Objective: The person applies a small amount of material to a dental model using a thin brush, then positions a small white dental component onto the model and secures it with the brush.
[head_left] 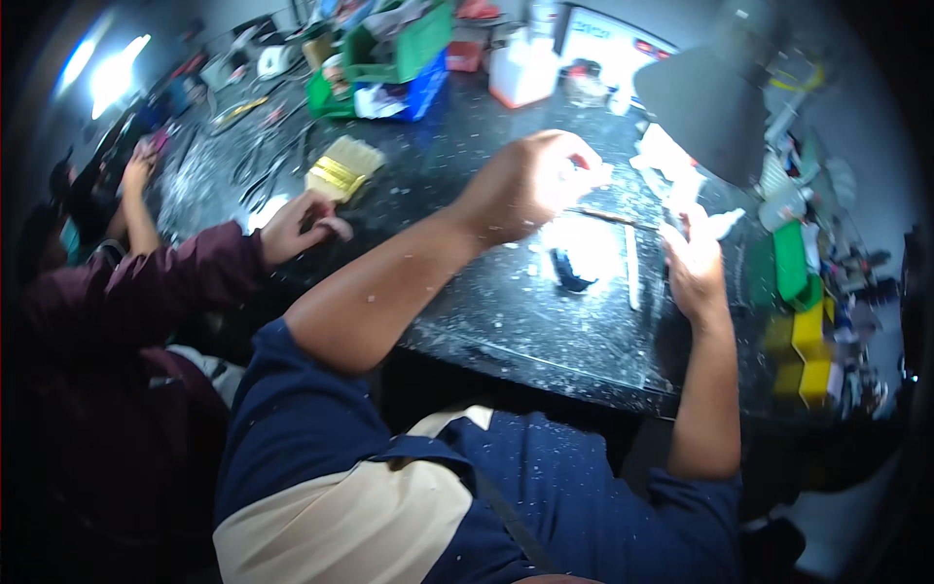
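the left hand [540,185] is hovering over the table [486,321], fingers curled; glare is hiding whether they are gripping anything. the right hand [698,268] is showing blurred fingers, opening and hold impossible to tell. a brown stick [613,217] is showing between the hands, a pale stick [633,271] nearer the right, a brush [345,167] lying well to the left

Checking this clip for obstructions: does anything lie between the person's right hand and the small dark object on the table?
Yes: a thin white stick lies on the table between the right hand and the dark object. Glare hides some detail there.
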### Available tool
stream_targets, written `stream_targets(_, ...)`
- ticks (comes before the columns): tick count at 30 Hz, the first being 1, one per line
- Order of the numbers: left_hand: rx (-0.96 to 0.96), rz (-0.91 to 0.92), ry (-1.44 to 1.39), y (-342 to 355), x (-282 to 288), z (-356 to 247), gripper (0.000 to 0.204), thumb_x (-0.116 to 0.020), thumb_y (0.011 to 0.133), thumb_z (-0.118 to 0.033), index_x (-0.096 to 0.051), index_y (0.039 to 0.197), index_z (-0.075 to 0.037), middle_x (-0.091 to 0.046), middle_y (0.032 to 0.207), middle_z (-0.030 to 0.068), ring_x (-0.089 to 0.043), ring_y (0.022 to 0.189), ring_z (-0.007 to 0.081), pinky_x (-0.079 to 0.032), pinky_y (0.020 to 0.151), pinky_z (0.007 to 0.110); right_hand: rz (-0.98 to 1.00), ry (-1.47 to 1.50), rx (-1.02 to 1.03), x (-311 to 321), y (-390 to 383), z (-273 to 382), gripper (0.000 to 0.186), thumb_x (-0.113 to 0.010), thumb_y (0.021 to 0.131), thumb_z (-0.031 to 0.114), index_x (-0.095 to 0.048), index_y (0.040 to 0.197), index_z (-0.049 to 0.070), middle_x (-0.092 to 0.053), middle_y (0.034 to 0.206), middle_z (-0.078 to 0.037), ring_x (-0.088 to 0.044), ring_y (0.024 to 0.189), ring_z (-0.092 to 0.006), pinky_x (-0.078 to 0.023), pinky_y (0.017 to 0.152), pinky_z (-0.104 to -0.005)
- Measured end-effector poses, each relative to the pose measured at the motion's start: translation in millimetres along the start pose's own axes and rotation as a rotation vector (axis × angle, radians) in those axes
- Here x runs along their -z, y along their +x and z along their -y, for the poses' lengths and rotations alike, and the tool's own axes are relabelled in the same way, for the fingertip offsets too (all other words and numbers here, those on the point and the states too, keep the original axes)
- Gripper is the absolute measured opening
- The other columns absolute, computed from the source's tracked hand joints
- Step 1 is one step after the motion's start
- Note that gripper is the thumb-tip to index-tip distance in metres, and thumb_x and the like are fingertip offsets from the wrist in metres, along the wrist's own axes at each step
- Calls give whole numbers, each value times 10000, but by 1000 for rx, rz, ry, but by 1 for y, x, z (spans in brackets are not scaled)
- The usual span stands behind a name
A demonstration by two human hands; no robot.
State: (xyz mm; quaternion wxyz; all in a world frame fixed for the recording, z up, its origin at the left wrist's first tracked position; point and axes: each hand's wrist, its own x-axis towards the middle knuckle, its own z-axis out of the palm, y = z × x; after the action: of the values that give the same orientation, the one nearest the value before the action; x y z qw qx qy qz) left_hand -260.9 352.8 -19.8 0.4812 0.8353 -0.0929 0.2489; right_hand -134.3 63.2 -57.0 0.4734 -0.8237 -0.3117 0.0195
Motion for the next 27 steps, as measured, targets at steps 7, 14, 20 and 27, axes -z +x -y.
stream_targets(7, -77, -17, 236, 8, 0, 14, 200, -783, 1001, -227, -742, 1028, -33, -766, 1020, 159, -756, 964, 359, -595, 876, 441, -116, -273, 63, 6, -8, 24, 295, -766, 979, 190, -754, 1224, 26, -789, 1080, -192, -769, 983, -335, -593, 917, -427)
stream_targets(14, -111, 73, 422, 6, -8, 5, 168, -749, 990, -204, -740, 1026, -40, -769, 1091, 129, -716, 1117, 347, -549, 1013, 441, -88, -459, 58, 3, -9, 21, 261, -791, 940, 206, -789, 1149, 49, -776, 1126, -188, -744, 1100, -375, -589, 976, -481)
stream_targets(20, -203, 72, 526, 5, -6, 20, 141, -740, 987, -203, -745, 1032, -70, -758, 1115, 112, -689, 1153, 347, -533, 1038, 458, -184, -472, 142, 3, -7, 23, 283, -863, 915, 225, -786, 1109, 34, -777, 1116, -168, -752, 1046, -337, -595, 952, -444)
stream_targets(27, -264, -52, 524, 5, -1, -2, 176, -782, 932, -191, -740, 1053, -70, -756, 1127, 122, -694, 1175, 349, -543, 1057, 456, -231, -437, 227, 4, -8, 17, 313, -867, 925, 274, -782, 1114, 39, -783, 1132, -166, -753, 1071, -340, -595, 969, -453)
